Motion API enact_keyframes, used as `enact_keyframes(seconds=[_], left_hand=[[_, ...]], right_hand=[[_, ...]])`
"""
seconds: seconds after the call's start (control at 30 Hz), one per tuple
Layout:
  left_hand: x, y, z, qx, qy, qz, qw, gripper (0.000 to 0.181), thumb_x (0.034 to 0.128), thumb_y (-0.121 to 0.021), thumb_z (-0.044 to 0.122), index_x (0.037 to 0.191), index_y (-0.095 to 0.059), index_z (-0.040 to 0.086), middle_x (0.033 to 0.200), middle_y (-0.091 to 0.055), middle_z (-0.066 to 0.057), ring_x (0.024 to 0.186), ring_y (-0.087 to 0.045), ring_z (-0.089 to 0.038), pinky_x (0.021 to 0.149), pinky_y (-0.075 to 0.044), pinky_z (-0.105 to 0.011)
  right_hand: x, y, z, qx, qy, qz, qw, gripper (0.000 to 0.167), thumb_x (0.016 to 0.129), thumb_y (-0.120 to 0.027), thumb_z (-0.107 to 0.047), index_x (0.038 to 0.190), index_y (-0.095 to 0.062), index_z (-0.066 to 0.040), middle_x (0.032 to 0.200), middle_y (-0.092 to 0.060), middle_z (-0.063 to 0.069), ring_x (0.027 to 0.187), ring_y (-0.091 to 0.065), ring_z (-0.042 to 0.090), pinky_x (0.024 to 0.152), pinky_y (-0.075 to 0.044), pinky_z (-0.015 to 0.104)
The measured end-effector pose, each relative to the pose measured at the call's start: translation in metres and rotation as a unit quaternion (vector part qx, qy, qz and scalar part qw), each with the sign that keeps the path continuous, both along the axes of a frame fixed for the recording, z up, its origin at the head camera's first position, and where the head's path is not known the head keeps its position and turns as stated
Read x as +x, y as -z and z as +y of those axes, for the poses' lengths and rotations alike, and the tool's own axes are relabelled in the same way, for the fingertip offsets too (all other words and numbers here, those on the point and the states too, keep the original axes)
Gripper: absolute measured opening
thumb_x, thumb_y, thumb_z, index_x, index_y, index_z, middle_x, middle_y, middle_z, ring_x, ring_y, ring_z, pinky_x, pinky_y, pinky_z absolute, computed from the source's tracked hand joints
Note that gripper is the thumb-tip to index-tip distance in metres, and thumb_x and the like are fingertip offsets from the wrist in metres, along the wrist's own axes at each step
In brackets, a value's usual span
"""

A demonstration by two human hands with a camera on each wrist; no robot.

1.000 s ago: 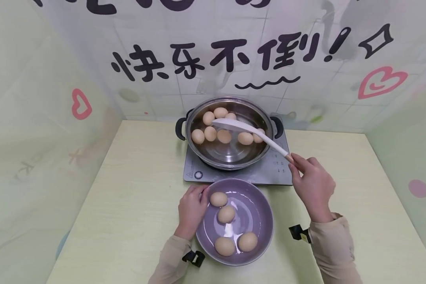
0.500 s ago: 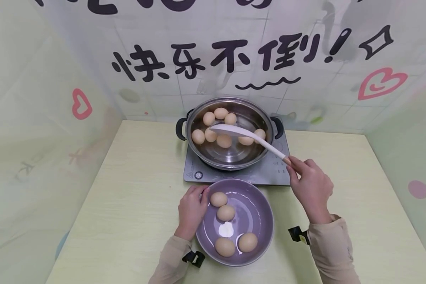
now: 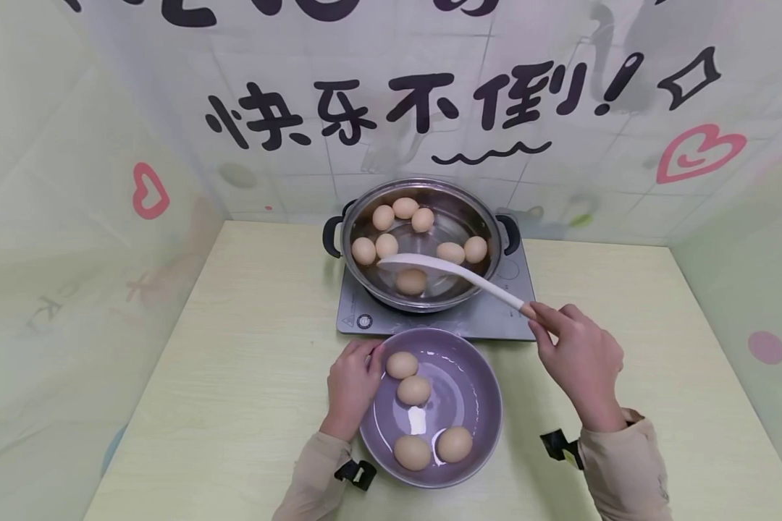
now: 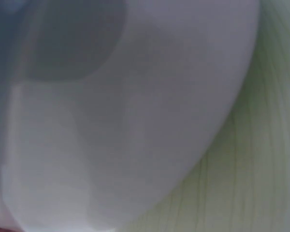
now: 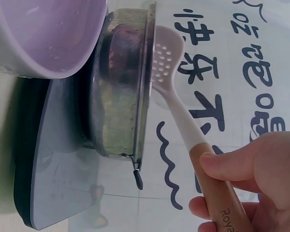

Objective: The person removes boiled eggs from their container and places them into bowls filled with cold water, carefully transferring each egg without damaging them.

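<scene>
The left forearm slants in from below, and its hand (image 3: 352, 380) holds the left edge of the purple bowl (image 3: 459, 394), fingers bent at the rim; the left wrist view is dim and blurred, so exactly where the fingertips lie is hard to say. Four eggs (image 3: 455, 444) lie in the bowl, two close together toward the far left, two at the near side.

The right forearm rises from the lower right, leaning left, and the right hand (image 3: 583, 362) grips the spoon (image 3: 482, 283) by its wooden handle, thumb pressed on one side, fingers curled round the other. The spoon's long axis slants from near right to far left, its perforated white head pointing left over the pot (image 3: 452, 199).

Behind the bowl, the pot stands on the hob (image 3: 495, 318), eight eggs (image 3: 387, 244) inside, one just nearside of the spoon head. Black lettering (image 3: 421, 116) marks the wall (image 3: 625, 195) beyond.
</scene>
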State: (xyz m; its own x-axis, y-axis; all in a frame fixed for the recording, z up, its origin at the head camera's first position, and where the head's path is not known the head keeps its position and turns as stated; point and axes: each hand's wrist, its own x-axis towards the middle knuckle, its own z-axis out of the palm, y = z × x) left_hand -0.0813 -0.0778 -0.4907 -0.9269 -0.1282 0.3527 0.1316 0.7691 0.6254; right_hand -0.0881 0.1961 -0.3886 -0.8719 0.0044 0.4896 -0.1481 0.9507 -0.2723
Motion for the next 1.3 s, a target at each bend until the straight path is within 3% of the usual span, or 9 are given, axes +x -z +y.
enact_keyframes(seconds=[0.3, 0.67, 0.83, 1.1, 1.3], left_hand=[[0.0, 0.001, 0.0, -0.002, -0.003, 0.005, 1.0, 0.012, 0.084, -0.064, 0.018, 0.088, -0.071, 0.008, 0.078, -0.062, -0.005, 0.068, -0.064, -0.028, 0.054, -0.048, -0.042], [-0.002, 0.002, -0.002, -0.001, 0.003, 0.005, 1.0, 0.013, 0.0843, -0.063, 0.017, 0.089, -0.07, 0.007, 0.08, -0.063, -0.005, 0.07, -0.064, -0.027, 0.056, -0.05, -0.041], [-0.003, 0.002, -0.002, 0.001, 0.005, 0.005, 1.0, 0.012, 0.0842, -0.063, 0.015, 0.089, -0.07, 0.007, 0.081, -0.064, -0.006, 0.07, -0.064, -0.026, 0.056, -0.05, -0.041], [-0.002, 0.001, -0.002, 0.002, 0.004, 0.0, 1.0, 0.013, 0.0843, -0.064, 0.017, 0.089, -0.07, 0.007, 0.081, -0.064, -0.006, 0.071, -0.064, -0.027, 0.056, -0.05, -0.041], [0.0, 0.0, -0.001, 0.001, 0.002, 0.002, 1.0, 0.013, 0.0842, -0.064, 0.017, 0.089, -0.07, 0.007, 0.08, -0.063, -0.005, 0.07, -0.064, -0.027, 0.055, -0.05, -0.042]], right_hand=[[0.009, -0.007, 0.002, 0.02, -0.026, -0.011, 0.9994, 0.021, 0.075, -0.073, -0.019, 0.095, -0.073, -0.019, 0.062, -0.056, -0.003, 0.038, -0.03, 0.007, 0.035, -0.017, 0.026], [0.012, -0.014, 0.006, 0.048, -0.035, -0.015, 0.9981, 0.02, 0.075, -0.072, -0.02, 0.095, -0.073, -0.02, 0.061, -0.059, -0.003, 0.037, -0.028, 0.006, 0.034, -0.018, 0.026], [0.012, -0.017, 0.007, 0.049, -0.036, -0.037, 0.9975, 0.019, 0.077, -0.07, -0.021, 0.095, -0.073, -0.017, 0.061, -0.06, -0.002, 0.037, -0.031, 0.008, 0.034, -0.019, 0.027], [0.01, -0.019, 0.005, 0.048, -0.034, -0.077, 0.9953, 0.015, 0.083, -0.062, -0.028, 0.091, -0.071, -0.019, 0.046, -0.042, -0.008, 0.035, -0.027, 0.009, 0.032, -0.019, 0.027], [0.009, -0.022, 0.006, 0.051, -0.042, -0.099, 0.9929, 0.013, 0.075, -0.072, -0.021, 0.087, -0.071, -0.017, 0.051, -0.055, -0.004, 0.035, -0.03, 0.009, 0.032, -0.021, 0.027]])
